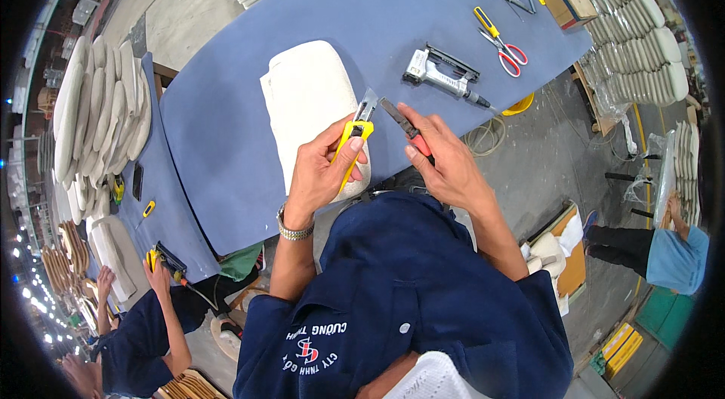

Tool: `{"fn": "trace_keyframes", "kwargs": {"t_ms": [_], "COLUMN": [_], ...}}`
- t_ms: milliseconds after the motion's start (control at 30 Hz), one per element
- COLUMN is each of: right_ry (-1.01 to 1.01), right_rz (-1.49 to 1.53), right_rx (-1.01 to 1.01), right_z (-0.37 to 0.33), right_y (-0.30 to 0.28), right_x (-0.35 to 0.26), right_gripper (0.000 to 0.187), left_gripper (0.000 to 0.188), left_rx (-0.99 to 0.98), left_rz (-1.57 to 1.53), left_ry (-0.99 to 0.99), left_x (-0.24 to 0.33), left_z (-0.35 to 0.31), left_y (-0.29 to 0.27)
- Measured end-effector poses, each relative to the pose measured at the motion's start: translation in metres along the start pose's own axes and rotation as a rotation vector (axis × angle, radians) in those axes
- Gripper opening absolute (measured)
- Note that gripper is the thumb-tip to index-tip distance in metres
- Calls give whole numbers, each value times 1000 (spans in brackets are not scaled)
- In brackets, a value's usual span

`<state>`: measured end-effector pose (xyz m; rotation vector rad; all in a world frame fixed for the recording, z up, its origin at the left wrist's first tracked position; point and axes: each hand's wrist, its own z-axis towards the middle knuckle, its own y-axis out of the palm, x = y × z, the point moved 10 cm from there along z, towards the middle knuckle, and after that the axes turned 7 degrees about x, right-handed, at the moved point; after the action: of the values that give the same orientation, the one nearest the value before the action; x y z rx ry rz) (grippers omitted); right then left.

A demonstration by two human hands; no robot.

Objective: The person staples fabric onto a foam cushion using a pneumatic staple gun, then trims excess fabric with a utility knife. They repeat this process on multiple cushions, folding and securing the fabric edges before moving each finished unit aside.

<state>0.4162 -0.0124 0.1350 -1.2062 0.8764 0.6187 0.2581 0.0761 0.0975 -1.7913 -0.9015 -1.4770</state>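
My left hand is closed round a yellow snap-off utility knife, its blade pointing up and away from me. In my right hand is a pair of pliers with dark metal jaws and a red handle. The jaws are close to the knife blade; a small gap shows between them. Both tools are held over the near edge of a blue-covered table. Beside my left hand lies a cream padded cushion, partly hidden by that hand.
Right of the cushion lies a silver staple gun with an air hose. Beyond it are red-handled scissors, a yellow cutter and a box. Cushion stacks stand left. Co-workers are at left and right.
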Motion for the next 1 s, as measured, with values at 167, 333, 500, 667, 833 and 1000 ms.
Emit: {"fn": "trace_keyframes", "kwargs": {"t_ms": [167,333,500,667,833,1000], "right_ry": [26,-20,288,400,718,850], "right_rz": [-4,7,454,475,635,266], "right_rx": [-12,58,-11,205,630,841], "right_z": [0,-6,-25,-32,-100,-174], "right_y": [4,0,-11,-57,-139,-235], "right_x": [0,9,46,125,265,412], "right_gripper": [57,54,49,46,43,43], "left_gripper": [46,46,45,45,37,32], "left_rx": [-21,-89,-256,-184,-253,-273], "left_rz": [-19,-72,-234,-175,-158,37], "left_ry": [-5,-49,-96,-145,-225,-273], "left_x": [-3,-12,-22,-33,-40,-48], "left_z": [-1,8,26,55,90,148], "left_y": [2,19,58,95,164,272]}}
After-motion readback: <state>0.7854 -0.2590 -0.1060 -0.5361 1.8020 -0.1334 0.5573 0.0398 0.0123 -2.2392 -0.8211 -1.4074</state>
